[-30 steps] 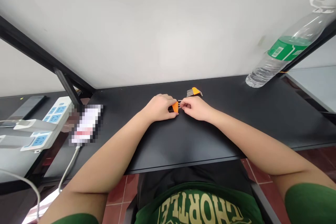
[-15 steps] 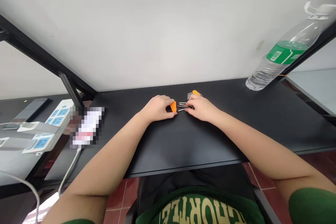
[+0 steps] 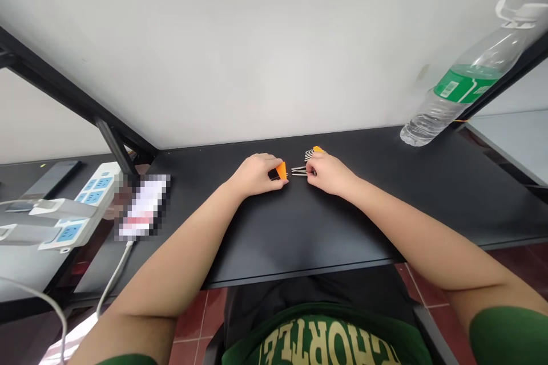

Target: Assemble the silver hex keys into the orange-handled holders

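My left hand [image 3: 259, 175] pinches a small orange holder [image 3: 281, 170] between thumb and fingers, with short metal tips showing at its right side. Just across a narrow gap, my right hand [image 3: 329, 173] has its fingers closed at the right ends of several thin silver metal rods [image 3: 298, 171]. At least one rod appears to be in its grip; the fingertips hide the exact hold. Beyond the right hand lies a second orange piece [image 3: 318, 149], partly covered by that hand, with a row of silver prongs [image 3: 309, 154] on its left.
The black desk [image 3: 299, 228] meets a white wall. A large clear bottle with a green label [image 3: 464, 84] stands at the back right. To the left lie a blurred-out phone [image 3: 143, 205] on a white cable, a power strip [image 3: 85, 199] and a dark flat device [image 3: 51, 182].
My right hand has drawn slightly right, away from the orange holder. The rod that slanted toward the holder now lies closer to the other rods. My left hand has barely moved.
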Tool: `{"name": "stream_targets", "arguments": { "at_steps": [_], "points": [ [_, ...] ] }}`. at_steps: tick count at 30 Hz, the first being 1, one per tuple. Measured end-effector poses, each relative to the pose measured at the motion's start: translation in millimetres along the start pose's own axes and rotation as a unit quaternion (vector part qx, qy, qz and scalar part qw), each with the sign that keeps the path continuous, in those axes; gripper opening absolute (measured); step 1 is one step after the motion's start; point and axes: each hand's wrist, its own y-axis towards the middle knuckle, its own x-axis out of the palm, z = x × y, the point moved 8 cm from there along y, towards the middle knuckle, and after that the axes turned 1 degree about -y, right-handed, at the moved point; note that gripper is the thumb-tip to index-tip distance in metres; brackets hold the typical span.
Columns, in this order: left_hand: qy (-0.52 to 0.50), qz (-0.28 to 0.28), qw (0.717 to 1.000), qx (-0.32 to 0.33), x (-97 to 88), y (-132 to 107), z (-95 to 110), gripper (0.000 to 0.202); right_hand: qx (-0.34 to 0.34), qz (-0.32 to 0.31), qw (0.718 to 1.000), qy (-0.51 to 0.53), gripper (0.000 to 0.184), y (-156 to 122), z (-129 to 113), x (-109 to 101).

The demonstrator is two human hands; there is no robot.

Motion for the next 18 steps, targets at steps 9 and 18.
{"name": "stream_targets", "arguments": {
  "at_steps": [9,18],
  "points": [
    [0.004,0.001,1.000,0.020,-2.1,1,5,0.023,-0.081,-0.031,0.996,-0.027,0.016,-4,-11,9],
    [0.018,0.006,1.000,0.024,0.2,0,9,0.025,-0.017,0.021,0.998,-0.054,0.009,3,4,6]
  ]
}}
